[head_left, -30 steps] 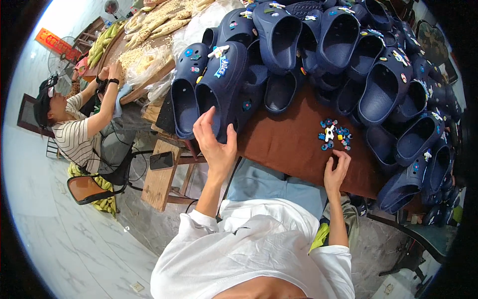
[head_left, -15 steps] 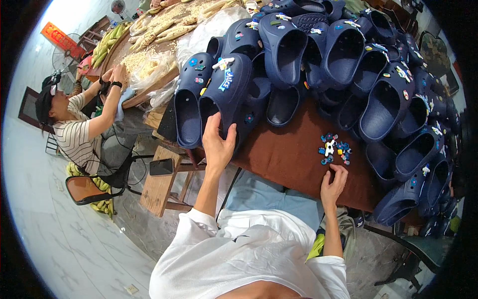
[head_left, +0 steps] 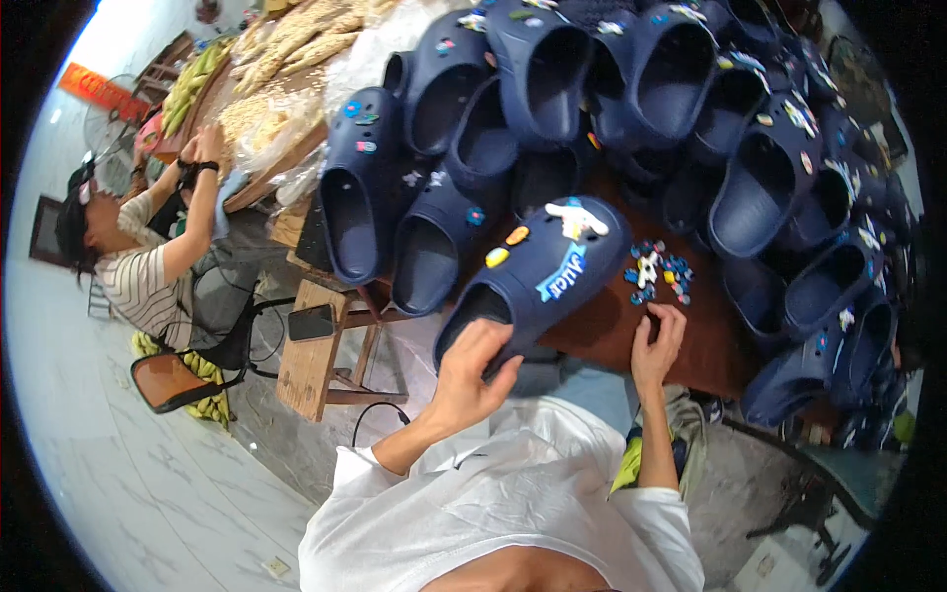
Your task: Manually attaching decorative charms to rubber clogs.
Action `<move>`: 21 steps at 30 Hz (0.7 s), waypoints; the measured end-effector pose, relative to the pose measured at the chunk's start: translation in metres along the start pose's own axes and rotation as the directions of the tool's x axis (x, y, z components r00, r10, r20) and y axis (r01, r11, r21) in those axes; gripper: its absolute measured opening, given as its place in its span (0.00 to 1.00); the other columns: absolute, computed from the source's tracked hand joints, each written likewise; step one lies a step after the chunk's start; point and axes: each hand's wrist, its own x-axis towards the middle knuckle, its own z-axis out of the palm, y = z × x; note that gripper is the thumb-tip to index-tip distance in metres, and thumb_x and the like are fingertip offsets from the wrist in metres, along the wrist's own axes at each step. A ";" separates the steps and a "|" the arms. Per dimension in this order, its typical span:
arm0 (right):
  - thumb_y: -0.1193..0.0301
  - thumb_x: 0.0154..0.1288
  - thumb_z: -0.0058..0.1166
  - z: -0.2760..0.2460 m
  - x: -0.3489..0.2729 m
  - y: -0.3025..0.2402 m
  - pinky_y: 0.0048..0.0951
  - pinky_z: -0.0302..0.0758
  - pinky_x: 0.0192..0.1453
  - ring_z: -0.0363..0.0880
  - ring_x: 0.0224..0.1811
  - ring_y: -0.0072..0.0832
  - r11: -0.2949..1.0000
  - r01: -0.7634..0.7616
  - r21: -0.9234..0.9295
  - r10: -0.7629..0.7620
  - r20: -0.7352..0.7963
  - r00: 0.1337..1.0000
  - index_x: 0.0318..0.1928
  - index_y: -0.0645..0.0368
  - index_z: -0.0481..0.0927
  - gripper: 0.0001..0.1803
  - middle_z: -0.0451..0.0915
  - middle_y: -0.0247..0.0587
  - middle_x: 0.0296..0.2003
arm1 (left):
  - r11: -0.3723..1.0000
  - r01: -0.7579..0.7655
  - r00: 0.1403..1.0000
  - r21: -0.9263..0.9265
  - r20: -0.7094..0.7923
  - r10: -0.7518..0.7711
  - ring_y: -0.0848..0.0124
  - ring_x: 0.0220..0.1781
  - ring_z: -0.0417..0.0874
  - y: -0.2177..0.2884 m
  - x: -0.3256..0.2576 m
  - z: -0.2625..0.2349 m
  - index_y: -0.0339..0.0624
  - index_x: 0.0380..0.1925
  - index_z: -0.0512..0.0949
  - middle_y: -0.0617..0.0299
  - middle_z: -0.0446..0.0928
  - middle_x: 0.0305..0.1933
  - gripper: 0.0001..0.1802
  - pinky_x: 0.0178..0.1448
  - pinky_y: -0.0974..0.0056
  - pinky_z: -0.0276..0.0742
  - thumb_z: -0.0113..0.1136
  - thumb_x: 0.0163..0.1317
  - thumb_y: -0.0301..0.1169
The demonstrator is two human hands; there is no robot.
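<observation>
Left hand wrapped around the heel of a navy clog, fingers curled over the rim — toe pointing up and away, decorated with a white figure, yellow and orange charms. Right hand half open on the brown worktop, fingertips touching the near edge of a small heap of coloured charms, gripping nothing clearly. Just beyond, more navy clogs piled across the worktop. Far left — a seated person in a striped shirt beside a wooden stool.
</observation>
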 end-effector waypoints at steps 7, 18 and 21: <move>0.78 0.63 0.55 0.000 0.005 0.000 0.43 0.69 0.60 0.73 0.56 0.46 0.995 -0.077 0.066 0.075 0.043 0.996 0.48 0.59 0.78 0.12 0.73 0.48 0.49 | 0.996 0.080 0.979 0.044 0.182 -0.086 0.49 0.44 0.78 -0.034 -0.031 0.070 0.31 0.47 0.78 0.47 0.76 0.41 0.19 0.47 0.56 0.74 0.64 0.53 0.21; 0.76 0.62 0.56 -0.002 0.004 0.006 0.41 0.68 0.61 0.74 0.56 0.43 0.994 -0.111 0.026 0.109 0.057 0.992 0.47 0.57 0.79 0.12 0.74 0.45 0.49 | 0.937 0.324 0.926 -0.133 0.250 -0.284 0.61 0.47 0.79 -0.034 -0.012 0.096 0.32 0.56 0.74 0.54 0.77 0.48 0.25 0.51 0.59 0.75 0.68 0.59 0.29; 0.75 0.64 0.56 -0.003 0.009 0.006 0.41 0.68 0.60 0.74 0.55 0.42 0.992 -0.119 0.032 0.116 0.084 0.990 0.47 0.57 0.80 0.11 0.74 0.44 0.48 | 0.521 0.635 0.769 -0.570 0.404 -0.496 0.68 0.51 0.78 -0.042 -0.002 0.104 0.27 0.56 0.72 0.55 0.78 0.51 0.27 0.56 0.62 0.73 0.66 0.63 0.33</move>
